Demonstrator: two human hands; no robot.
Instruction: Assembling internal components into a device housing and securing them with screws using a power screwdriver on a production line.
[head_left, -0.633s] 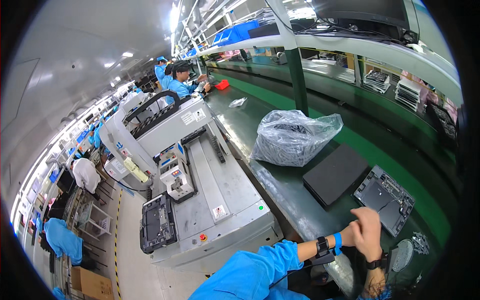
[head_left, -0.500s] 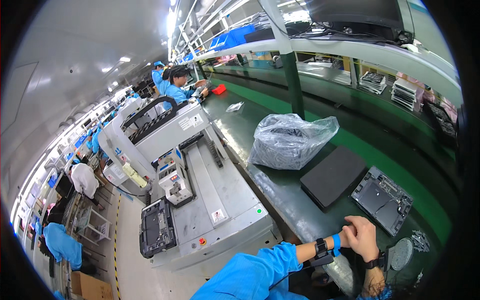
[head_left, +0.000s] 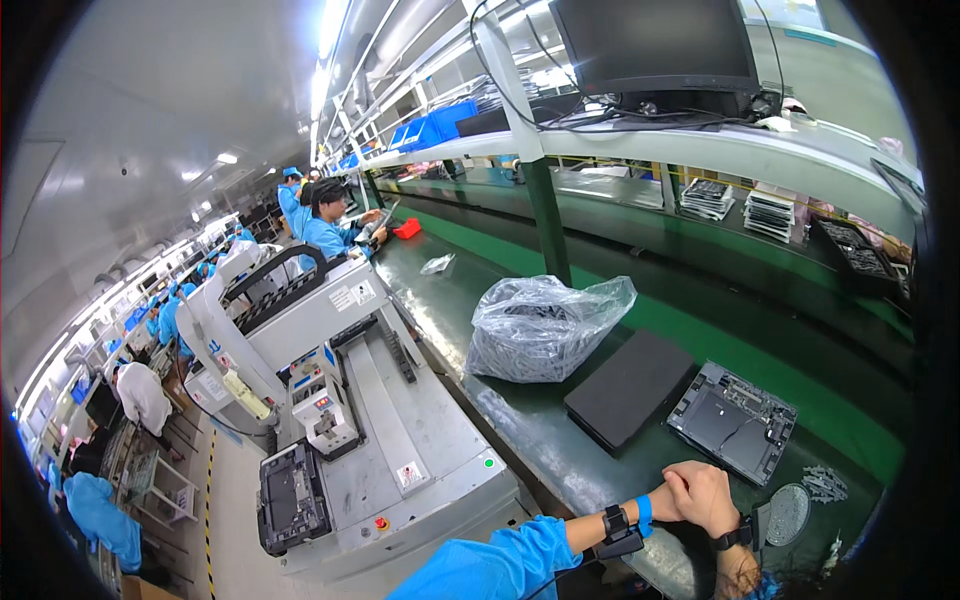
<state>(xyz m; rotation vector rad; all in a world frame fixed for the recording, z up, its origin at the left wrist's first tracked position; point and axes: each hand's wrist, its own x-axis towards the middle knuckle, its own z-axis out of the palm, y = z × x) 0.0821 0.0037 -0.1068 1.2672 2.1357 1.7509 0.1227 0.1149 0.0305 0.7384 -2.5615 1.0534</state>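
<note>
My left hand point(head_left: 680, 484) and my right hand point(head_left: 718, 508) are pressed together at the front edge of the dark green bench point(head_left: 560, 450). The right hand lies over the left, and I see nothing held in either. My left forearm is in a blue sleeve with a blue band and a black strap at the wrist. My right wrist carries a black watch. Just beyond the hands lies an opened grey laptop base point(head_left: 733, 420) with its insides showing. A flat black slab point(head_left: 630, 388) lies to its left.
A crumpled clear plastic bag point(head_left: 545, 325) sits behind the slab. A round grey disc point(head_left: 788, 513) and small loose parts point(head_left: 825, 483) lie to the right. A grey machine point(head_left: 370, 420) stands at my left. A monitor point(head_left: 655, 45) rests on the shelf. Co-workers in blue point(head_left: 325, 225) sit farther along.
My hands stay joined and have drifted slightly down and left in the picture. The view has shifted, so more of the shelf and monitor shows.
</note>
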